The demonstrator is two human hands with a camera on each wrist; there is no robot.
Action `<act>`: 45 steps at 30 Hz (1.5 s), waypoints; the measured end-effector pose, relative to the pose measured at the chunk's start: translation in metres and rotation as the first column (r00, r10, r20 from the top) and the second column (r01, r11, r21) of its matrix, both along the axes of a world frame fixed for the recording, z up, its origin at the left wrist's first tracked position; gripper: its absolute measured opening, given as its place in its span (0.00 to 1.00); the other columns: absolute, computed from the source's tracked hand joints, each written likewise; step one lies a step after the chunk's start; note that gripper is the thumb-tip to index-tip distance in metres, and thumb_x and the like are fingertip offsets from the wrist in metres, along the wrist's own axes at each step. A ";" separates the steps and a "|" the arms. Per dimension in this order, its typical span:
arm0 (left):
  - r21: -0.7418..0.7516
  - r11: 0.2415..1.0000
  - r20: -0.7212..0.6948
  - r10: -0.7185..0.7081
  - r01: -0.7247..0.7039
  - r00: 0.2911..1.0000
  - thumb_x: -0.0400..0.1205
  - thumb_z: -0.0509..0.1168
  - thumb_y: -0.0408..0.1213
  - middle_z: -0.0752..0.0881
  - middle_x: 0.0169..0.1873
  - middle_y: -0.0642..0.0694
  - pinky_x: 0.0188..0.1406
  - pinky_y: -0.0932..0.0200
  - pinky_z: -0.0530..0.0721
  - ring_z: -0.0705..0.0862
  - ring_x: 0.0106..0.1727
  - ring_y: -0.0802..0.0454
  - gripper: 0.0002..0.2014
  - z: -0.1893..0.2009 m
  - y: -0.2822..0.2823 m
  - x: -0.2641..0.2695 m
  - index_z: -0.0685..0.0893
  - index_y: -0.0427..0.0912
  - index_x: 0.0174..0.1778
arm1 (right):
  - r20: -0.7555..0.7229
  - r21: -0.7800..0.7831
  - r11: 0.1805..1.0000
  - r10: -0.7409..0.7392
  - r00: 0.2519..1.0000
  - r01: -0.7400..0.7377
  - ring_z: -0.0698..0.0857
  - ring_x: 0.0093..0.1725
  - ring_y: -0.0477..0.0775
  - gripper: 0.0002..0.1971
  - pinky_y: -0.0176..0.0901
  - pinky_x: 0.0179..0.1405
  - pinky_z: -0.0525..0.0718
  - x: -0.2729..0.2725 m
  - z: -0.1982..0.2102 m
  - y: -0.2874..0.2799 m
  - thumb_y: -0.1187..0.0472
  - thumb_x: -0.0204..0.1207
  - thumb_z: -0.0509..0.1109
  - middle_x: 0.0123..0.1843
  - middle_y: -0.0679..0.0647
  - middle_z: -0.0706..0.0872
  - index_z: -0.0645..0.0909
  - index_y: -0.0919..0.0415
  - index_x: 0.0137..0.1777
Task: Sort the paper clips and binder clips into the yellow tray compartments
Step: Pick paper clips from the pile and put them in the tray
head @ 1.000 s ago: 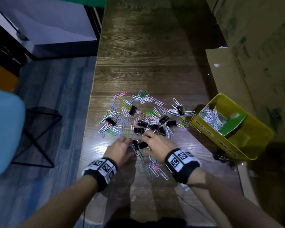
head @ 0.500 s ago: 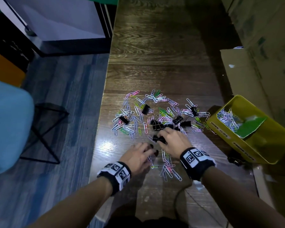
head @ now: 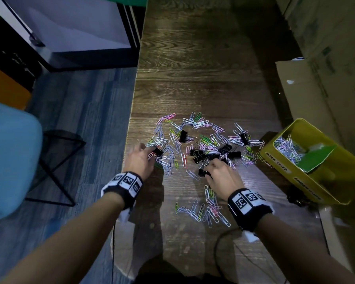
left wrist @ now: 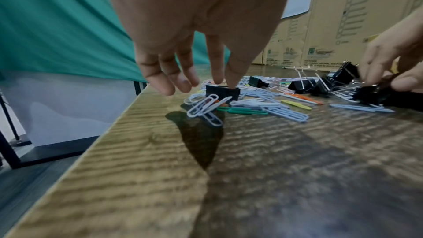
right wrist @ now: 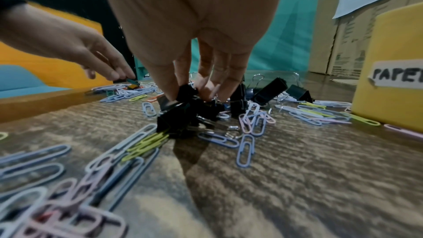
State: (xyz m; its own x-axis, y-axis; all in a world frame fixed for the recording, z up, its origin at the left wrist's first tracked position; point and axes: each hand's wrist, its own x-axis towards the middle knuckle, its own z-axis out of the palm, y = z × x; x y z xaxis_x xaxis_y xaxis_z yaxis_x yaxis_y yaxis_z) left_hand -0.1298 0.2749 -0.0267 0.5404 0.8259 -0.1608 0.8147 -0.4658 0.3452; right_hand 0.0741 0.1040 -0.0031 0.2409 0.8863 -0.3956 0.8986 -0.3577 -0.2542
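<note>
Coloured paper clips [head: 195, 125] and black binder clips [head: 225, 149] lie mixed in a pile on the wooden table. My left hand [head: 152, 153] is at the pile's left side; thumb and index finger [left wrist: 225, 84] pinch a black binder clip [left wrist: 222, 93] that sits on the paper clips. My right hand [head: 208, 169] [right wrist: 192, 93] is at the pile's near middle, its fingers curled round a bunch of black binder clips [right wrist: 178, 113]. The yellow tray [head: 279, 160] stands to the right, with paper clips [head: 286, 148] in its far compartment behind a green divider [head: 314, 158].
A second patch of paper clips [head: 205, 210] lies near me between my wrists. Cardboard boxes [head: 307, 95] line the table's right side behind the tray. The table's left edge [head: 131, 111] is close to my left hand. A blue chair [head: 10, 156] stands on the floor.
My left hand has moved from the near middle out to the pile's left side and pinched a binder clip there. The right hand stays at the middle, gripping binder clips.
</note>
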 end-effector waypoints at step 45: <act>-0.109 0.918 -0.162 -0.395 0.382 0.904 0.75 0.49 0.71 0.67 0.74 0.44 0.67 0.36 0.72 0.67 0.74 0.41 0.37 -0.005 -0.153 0.015 0.62 0.55 0.77 | -0.129 -0.146 0.976 -0.178 0.976 0.159 0.74 0.66 0.55 0.43 0.55 0.60 0.81 0.012 -0.005 -0.101 0.25 0.61 0.66 0.66 0.53 0.71 0.65 0.51 0.71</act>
